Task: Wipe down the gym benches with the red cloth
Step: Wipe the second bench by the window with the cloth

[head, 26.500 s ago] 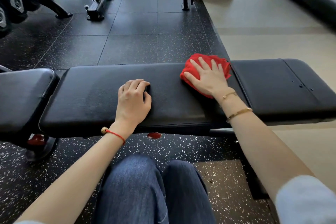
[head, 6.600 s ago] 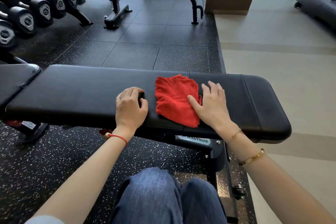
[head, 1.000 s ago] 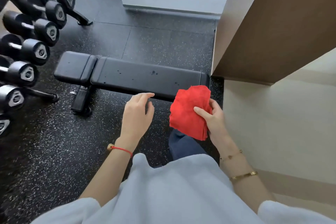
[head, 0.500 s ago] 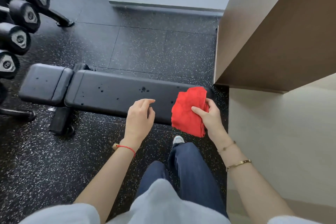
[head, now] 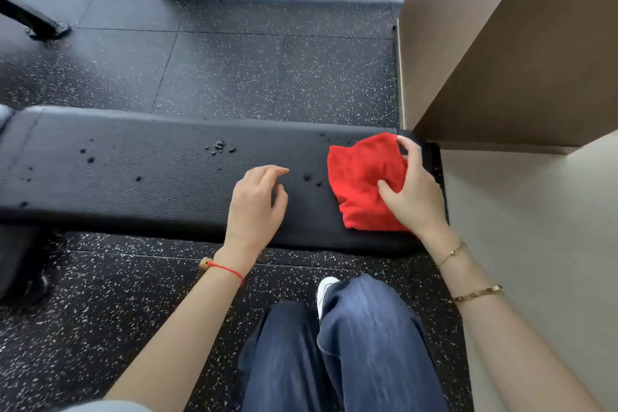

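A black padded gym bench point(head: 160, 170) runs across the view from left to right, its top dotted with dark specks and droplets point(head: 220, 146). The red cloth point(head: 364, 181) lies bunched on the bench's right end. My right hand point(head: 413, 192) grips the cloth by its right side, thumb on top and fingers curled over the far edge. My left hand point(head: 257, 204) hovers at the bench's near edge, left of the cloth, fingers loosely curled and holding nothing.
A brown pillar point(head: 501, 53) stands tight against the bench's right end. Speckled black rubber flooring point(head: 267, 67) surrounds the bench; beige floor point(head: 535, 244) lies to the right. A rack foot point(head: 40, 27) shows far left. My knees in jeans point(head: 351, 344) are below.
I have come closer and lower to this bench. The cloth, held in the air before, now rests on the bench's right end under my right hand. My left hand has reached the bench.
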`<state>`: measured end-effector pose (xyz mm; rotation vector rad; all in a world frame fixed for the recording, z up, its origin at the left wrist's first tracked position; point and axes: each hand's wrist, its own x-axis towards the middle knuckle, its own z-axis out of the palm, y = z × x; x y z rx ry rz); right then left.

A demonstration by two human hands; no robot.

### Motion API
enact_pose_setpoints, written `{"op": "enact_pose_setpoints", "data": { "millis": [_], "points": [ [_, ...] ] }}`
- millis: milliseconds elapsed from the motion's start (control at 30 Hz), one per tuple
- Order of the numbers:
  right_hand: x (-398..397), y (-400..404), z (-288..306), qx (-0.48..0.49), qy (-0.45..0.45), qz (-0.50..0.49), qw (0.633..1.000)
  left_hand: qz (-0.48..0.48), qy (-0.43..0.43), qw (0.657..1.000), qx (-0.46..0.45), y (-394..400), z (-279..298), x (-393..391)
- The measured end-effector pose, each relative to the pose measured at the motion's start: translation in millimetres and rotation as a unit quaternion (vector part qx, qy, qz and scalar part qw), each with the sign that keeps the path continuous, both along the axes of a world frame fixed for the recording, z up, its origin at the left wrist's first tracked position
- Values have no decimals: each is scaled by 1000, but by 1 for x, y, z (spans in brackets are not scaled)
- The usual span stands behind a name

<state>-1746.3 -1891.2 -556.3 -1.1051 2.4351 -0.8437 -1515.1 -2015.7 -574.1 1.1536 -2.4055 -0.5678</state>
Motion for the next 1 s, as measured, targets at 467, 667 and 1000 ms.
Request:
{"op": "enact_pose_setpoints", "data": {
  "millis": [467,667,1000],
  "points": [
    [35,4,-50,70,246,169,952,-33,55,994,-91,-11,-53,7],
    [37,16,-59,69,303,124,942,-42,57,992,-104,-12,-61,12],
    [19,-42,-53,136,257,86,953,-29,60,992,-107,-11,-62,11]
  ]
}}
